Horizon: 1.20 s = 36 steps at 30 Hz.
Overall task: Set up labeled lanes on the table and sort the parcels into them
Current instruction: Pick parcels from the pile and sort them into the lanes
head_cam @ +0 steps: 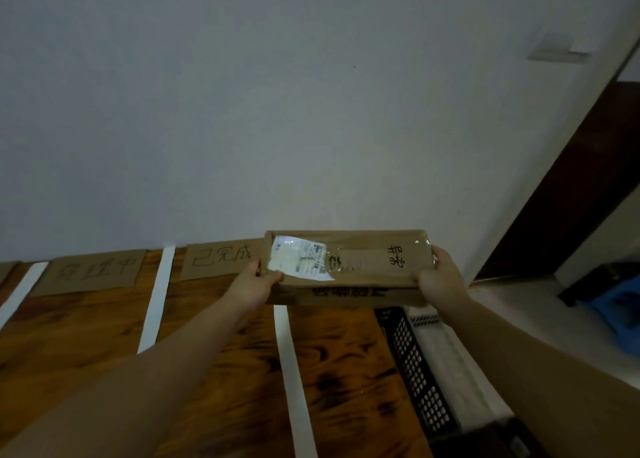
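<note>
Left hand and right hand each grip an end of the box, at the far right lane by the wall. Put down crooked, it could straddle the tape or hide the card

Most of the view is taken up by a plain pale wall, on which a switch plate is mounted at the upper right. A dark brown door is seen at the right, above a pale floor. A dark wood-grain table is set against the wall. The room is dimly lit.
</note>
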### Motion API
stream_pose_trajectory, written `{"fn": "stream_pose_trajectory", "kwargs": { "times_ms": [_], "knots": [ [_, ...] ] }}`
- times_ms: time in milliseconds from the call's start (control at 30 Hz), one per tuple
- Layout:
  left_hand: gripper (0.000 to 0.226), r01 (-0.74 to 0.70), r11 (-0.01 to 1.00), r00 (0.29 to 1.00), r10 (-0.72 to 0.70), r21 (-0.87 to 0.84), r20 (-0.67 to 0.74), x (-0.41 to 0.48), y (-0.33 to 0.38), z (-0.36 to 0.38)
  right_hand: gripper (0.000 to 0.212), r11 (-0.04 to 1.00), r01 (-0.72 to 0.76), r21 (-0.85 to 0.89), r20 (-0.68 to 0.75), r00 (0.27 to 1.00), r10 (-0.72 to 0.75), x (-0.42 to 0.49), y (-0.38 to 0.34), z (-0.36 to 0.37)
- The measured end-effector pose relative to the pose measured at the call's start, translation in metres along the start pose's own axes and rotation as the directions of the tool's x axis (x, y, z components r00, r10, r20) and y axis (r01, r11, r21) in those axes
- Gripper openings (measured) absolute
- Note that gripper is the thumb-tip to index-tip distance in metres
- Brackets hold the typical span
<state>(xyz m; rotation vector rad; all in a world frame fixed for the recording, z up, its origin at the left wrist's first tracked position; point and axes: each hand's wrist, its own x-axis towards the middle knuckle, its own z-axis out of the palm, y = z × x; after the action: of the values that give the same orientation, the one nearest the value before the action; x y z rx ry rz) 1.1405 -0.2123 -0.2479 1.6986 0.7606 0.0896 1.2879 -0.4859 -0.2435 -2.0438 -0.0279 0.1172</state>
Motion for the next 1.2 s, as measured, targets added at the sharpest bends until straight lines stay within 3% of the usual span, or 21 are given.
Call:
{"fn": "stream_pose_trajectory", "kwargs": {
  "times_ms": [233,533,700,833,1067,1200],
  "knots": [
    [0.049,0.100,0.995,0.992,-0.102,0.022,0.074,0.010,-0.022,0.053,0.035,0.998,-0.043,-0.051,0.116,0.992,0.049,0.055,0.048,-0.005],
    [0.054,0.233,0.972,0.972,-0.231,0.041,-0.036,0.034,-0.059,0.092,0.039,0.995,-0.010,-0.103,0.353,0.934,0.046,0.106,0.101,0.026],
    [0.066,0.181,0.981,0.981,-0.176,0.064,-0.077,0.051,-0.062,0.098,0.032,0.996,0.038,-0.079,0.360,0.933,-0.007,0.122,0.111,0.042],
    [0.060,0.118,0.981,0.988,-0.101,0.152,-0.115,0.075,-0.053,0.098,0.036,0.997,0.017,-0.081,0.376,0.926,0.015,0.142,0.103,0.056],
    [0.057,0.103,0.958,0.994,-0.088,0.268,-0.067,0.081,-0.037,0.089,0.042,0.983,-0.039,-0.178,0.428,0.897,0.113,0.157,0.093,0.056],
    [0.054,0.061,0.938,0.997,-0.038,0.342,-0.072,0.063,-0.019,0.072,0.054,0.954,0.042,-0.297,0.433,0.896,0.095,0.150,0.068,0.052]
  ]
}}
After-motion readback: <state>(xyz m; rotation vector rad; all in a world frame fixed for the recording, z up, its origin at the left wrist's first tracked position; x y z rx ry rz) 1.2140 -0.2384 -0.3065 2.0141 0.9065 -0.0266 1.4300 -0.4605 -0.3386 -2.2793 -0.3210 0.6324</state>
